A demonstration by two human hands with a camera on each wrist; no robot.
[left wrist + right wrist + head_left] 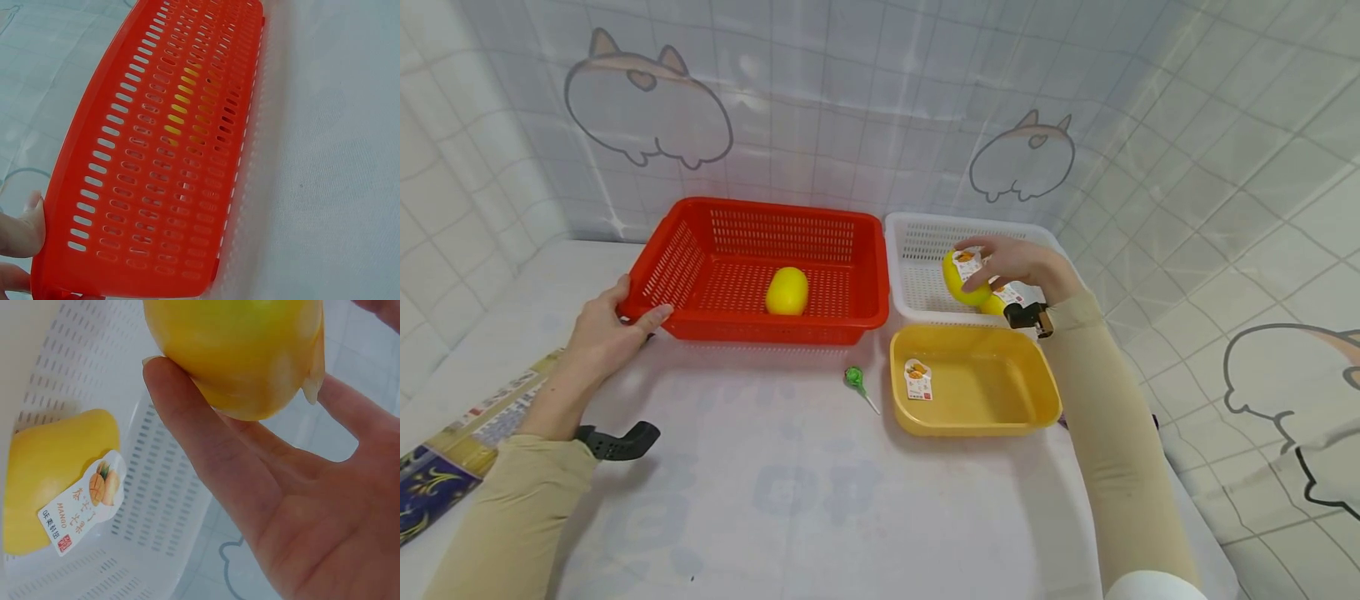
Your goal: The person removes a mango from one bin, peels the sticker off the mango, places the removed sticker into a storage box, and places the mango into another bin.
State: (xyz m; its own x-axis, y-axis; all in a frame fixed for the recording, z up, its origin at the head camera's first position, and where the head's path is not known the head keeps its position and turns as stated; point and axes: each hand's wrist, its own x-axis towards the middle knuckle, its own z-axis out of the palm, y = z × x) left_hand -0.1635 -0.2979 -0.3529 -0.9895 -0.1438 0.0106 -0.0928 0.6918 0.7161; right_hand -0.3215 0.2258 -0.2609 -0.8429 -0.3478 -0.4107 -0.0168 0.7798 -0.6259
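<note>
My left hand grips the near left corner of a red plastic basket, thumb on the rim. One yellow mango lies inside that basket; its yellow shows through the slots in the left wrist view. On the right, my right hand holds a labelled mango between curled fingers, over a white slotted basket. A second mango with a mango sticker lies in the white basket, partly hidden by my hand and wrist in the head view.
A yellow plastic tub with a mango sticker stands in front of the white basket. Beside it lies a green-wrapped lollipop. A flat patterned package lies at the left, partly under my left arm. A tile-patterned sheet rises behind the baskets.
</note>
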